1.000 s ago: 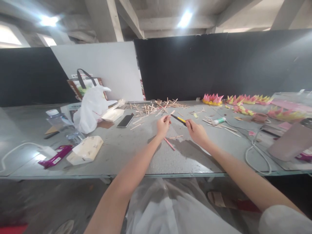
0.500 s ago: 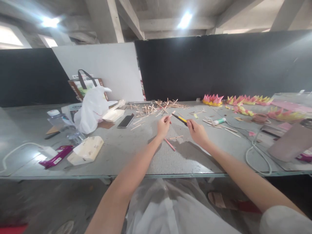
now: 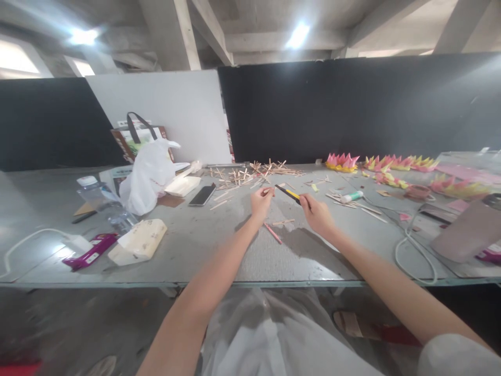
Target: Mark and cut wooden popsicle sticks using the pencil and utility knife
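Observation:
My left hand [image 3: 260, 203] is pinched around a short wooden stick, which is mostly hidden by the fingers. In my right hand [image 3: 317, 213] is a yellow and black utility knife [image 3: 290, 194], its tip pointing left and away from me, close to my left fingertips. I cannot tell whether the blade touches the stick. On the grey table below the hands lie a pink pencil-like stick [image 3: 273, 233] and a few thin wooden sticks [image 3: 283, 222]. Beyond them spreads a loose pile of wooden sticks [image 3: 270, 168].
Left of my hands are a phone [image 3: 202, 195], a white plastic bag [image 3: 144, 177], a clear bottle [image 3: 93, 192], a tissue pack [image 3: 138, 242] and a purple power strip [image 3: 91, 250]. Rightward are a glue stick [image 3: 352, 197], pink-yellow paper flowers [image 3: 342, 162], a white cable [image 3: 407, 236] and a large tumbler [image 3: 467, 230].
The stick in my left fingers has turned; its end no longer sticks out up and to the right. My right hand and the knife have barely moved.

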The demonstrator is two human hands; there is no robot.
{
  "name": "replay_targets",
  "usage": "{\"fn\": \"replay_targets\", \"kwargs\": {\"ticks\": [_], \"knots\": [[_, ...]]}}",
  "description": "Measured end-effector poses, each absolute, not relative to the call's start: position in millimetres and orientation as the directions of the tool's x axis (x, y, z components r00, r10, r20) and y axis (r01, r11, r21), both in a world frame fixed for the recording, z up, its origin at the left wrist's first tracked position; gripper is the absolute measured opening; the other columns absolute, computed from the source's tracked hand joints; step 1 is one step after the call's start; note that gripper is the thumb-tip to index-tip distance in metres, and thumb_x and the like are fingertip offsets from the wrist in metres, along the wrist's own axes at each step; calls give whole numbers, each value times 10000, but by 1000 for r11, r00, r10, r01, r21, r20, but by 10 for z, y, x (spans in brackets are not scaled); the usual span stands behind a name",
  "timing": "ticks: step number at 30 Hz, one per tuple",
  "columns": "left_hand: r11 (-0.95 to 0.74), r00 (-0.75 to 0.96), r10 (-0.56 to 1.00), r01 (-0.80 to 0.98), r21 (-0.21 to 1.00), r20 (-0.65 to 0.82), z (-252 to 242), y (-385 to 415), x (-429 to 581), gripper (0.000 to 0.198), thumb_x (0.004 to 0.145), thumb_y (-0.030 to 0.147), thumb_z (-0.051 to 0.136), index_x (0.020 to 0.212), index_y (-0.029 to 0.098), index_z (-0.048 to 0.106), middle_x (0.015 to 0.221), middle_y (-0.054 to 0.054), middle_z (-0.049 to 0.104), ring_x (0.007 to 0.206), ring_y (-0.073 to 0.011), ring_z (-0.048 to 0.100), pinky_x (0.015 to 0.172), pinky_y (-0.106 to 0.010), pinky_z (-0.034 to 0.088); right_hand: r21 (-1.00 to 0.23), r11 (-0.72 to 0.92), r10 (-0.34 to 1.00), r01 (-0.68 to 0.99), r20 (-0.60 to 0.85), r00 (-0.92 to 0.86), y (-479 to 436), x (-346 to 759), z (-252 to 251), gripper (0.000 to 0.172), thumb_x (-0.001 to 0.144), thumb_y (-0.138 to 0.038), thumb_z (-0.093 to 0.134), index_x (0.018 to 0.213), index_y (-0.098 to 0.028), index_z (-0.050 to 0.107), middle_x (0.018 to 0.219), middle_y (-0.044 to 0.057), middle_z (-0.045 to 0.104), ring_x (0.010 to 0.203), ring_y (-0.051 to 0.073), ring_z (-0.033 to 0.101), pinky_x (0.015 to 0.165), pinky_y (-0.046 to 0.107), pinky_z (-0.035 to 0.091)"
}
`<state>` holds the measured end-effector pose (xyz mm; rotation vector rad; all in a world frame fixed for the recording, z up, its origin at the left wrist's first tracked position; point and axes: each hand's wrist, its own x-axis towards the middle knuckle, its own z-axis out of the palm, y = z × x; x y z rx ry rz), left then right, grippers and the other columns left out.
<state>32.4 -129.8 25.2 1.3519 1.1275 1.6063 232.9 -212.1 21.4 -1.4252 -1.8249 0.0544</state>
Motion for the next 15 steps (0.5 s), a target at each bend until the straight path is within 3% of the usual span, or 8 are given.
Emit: {"fn": "replay_targets", "kwargs": {"ticks": [8,15], "knots": [[-202,-279,941,-1,979,193,137,-1160,281,62,849,232,650,809,191,627,680,26,601,627,-118,589,624,-232,457,-510,374,824,774,566,-25,-2127,2328,221,497,1092,-499,297,1169,-211,695,847,89,753,750,259,693,666,298,388],[-152,-225,963,6,988,149,44,-1118,283,194,697,156,778,675,184,587,611,31,606,606,-128,619,640,-250,513,-538,372,839,757,543,-27,-2127,2324,225,492,1085,-509,299,1168,-218,687,860,85,753,761,258,689,681,303,390]]}}
